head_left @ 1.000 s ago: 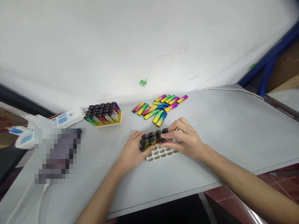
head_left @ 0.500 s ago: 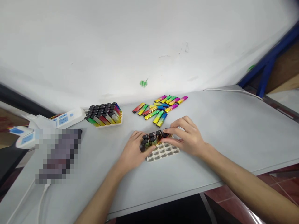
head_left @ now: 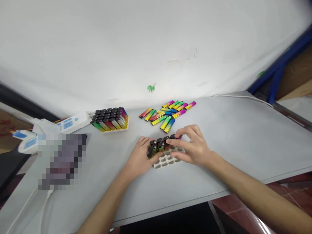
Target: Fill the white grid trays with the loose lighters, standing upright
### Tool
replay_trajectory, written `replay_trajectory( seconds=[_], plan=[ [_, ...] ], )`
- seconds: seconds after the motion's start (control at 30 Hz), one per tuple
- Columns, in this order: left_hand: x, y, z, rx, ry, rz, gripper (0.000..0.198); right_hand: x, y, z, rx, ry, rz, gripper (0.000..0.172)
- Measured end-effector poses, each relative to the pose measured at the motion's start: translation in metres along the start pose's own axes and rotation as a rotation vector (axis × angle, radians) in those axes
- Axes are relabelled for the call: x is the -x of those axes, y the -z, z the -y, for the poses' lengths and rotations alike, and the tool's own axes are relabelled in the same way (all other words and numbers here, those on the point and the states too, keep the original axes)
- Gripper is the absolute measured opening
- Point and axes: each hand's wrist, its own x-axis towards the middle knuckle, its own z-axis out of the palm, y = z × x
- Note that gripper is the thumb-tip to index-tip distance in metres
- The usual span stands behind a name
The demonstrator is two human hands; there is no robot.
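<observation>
A pale tray (head_left: pixel 168 160) with rows of oval holes lies before me. Several black-topped lighters (head_left: pixel 160 145) stand upright in its back rows on the left. My left hand (head_left: pixel 139 158) is closed about the tray's left end, thumb along the front and fingers behind the lighters. Over the tray's right side is my right hand (head_left: pixel 192 145), its thumb apart from the other fingers. One fingertip touches the black top of a second-row lighter (head_left: pixel 167 147). Part of a purple lighter (head_left: pixel 179 136) shows behind that hand. The hand hides some holes.
Loose coloured lighters (head_left: pixel 166 123) lie in a pile near the wall. A filled tray of lighters (head_left: pixel 110 124) stands at the back left. Further left are a power strip (head_left: pixel 75 123) and a blurred-out dark device (head_left: pixel 64 159) with a white cable (head_left: pixel 43 208).
A lighter held between my right thumb and fingers now stands in the second row. The right thumb and fingers have parted. My left hand stays at the tray.
</observation>
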Motion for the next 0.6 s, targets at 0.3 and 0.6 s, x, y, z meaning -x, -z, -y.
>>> replay_trajectory(
  seconds=[0.3,0.6],
  plan=[
    [0.001,-0.002,0.001,-0.041,0.017,-0.01,0.023,0.027,-0.003,-0.08,0.257,-0.673,0.177,0.037],
    [0.0,-0.001,-0.001,-0.063,0.027,-0.001,0.023,0.029,-0.019,-0.09,0.363,-0.778,0.476,0.05]
  ],
)
